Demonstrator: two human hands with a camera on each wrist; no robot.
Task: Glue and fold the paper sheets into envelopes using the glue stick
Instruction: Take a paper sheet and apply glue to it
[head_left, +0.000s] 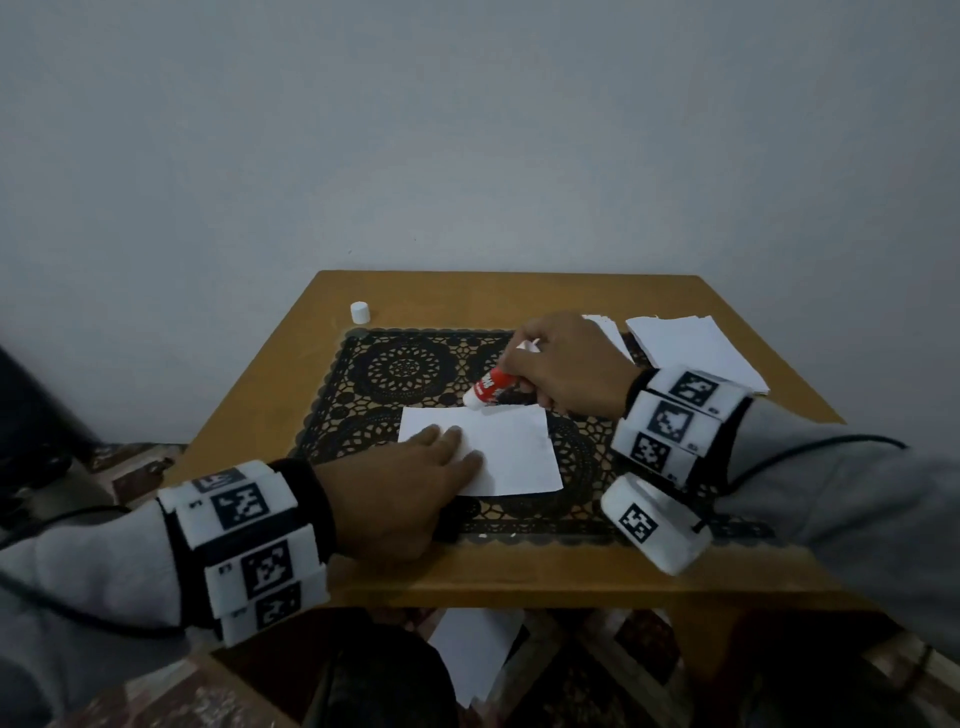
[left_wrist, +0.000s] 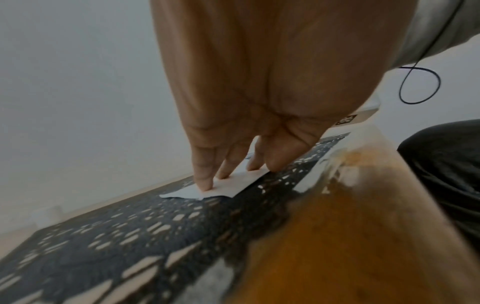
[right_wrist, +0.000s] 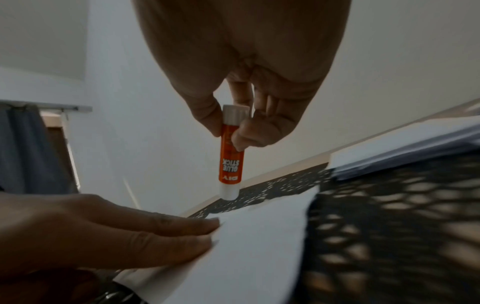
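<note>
A white paper sheet (head_left: 511, 452) lies on the black lace mat (head_left: 395, 369) in the middle of the table. My left hand (head_left: 415, 467) lies flat on its left part, straight fingers (left_wrist: 205, 174) pressing it down. My right hand (head_left: 561, 364) grips a red and white glue stick (head_left: 488, 388) by its upper end. The glue stick (right_wrist: 232, 156) points down, its tip at the sheet's far edge (right_wrist: 259, 207). The stick's white cap (head_left: 360, 312) stands apart at the far left of the table.
A stack of white paper sheets (head_left: 696, 348) sits at the far right of the wooden table (head_left: 519, 577), behind my right wrist. More paper (head_left: 472, 649) lies on the floor under the table's near edge. A grey wall rises behind the table.
</note>
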